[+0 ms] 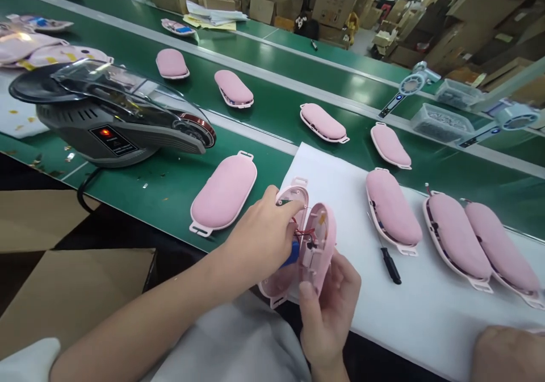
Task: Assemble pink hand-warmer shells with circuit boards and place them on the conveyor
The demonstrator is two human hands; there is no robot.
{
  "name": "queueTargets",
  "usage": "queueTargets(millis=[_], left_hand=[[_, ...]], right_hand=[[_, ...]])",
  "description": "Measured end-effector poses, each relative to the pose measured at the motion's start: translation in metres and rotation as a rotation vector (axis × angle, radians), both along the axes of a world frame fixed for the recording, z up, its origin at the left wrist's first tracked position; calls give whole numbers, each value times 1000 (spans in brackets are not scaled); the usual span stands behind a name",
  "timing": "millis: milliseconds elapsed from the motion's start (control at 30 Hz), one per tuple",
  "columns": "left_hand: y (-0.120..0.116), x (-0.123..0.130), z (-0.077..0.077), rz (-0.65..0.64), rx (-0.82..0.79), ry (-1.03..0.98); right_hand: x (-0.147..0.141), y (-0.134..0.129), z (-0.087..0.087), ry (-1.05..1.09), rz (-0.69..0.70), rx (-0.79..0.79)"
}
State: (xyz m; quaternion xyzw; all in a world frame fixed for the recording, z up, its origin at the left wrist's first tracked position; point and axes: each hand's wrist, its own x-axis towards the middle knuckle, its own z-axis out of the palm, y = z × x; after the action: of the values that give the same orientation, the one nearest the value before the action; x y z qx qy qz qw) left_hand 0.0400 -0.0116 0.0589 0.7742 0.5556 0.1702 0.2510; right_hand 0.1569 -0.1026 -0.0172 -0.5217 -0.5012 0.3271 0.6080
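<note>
A pink oval casing is opened into two halves above the front edge of the white sheet. My left hand (268,234) bends over the lower casing half (272,288), fingers closed at its inner side. My right hand (330,308) grips the upper casing half (326,246) between thumb and fingers, tilted on edge. Red wires (304,233) run between the halves, and a blue block (292,254) shows under my left hand. My left fingertips are partly hidden. Left of my hands lies a closed pink casing (224,193).
A grey machine (114,121) with a lit red light stands at left. Several pink casings (394,206) and a black-handled screwdriver (390,265) lie rightward. Clear boxes (443,124) and handheld fans (411,84) sit behind. Another person's blurred hand (506,353) is at lower right.
</note>
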Motion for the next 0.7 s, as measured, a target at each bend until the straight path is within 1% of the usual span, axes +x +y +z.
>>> queueTargets(millis=[67,133,200,267,400,467,567,600,633,700], left_hand=[[-2,0,1,-9,11,-23],[-3,0,1,-58,39,-53],[-4,-1,0,-107,57,-121],[-4,-1,-5,-114,49,-245],[0,1,-18,-9,-41,-631],[3,2,-25,13,-177,-862],[5,4,-34,-49,-529,-1210],[4,5,-36,-75,-624,-1302],[4,6,-37,-102,-691,-1367],[2,8,-38,-130,-735,-1428]], right_hand=[[0,4,8,80,-41,-105],[0,8,17,184,-41,-238],[2,12,23,285,-29,-326],[3,14,23,362,-22,-343],[5,16,12,395,-21,-256],[4,16,8,372,-9,-202],[1,20,9,306,12,-145],[0,21,10,284,14,-139],[0,22,12,263,11,-132],[-2,24,15,225,10,-133]])
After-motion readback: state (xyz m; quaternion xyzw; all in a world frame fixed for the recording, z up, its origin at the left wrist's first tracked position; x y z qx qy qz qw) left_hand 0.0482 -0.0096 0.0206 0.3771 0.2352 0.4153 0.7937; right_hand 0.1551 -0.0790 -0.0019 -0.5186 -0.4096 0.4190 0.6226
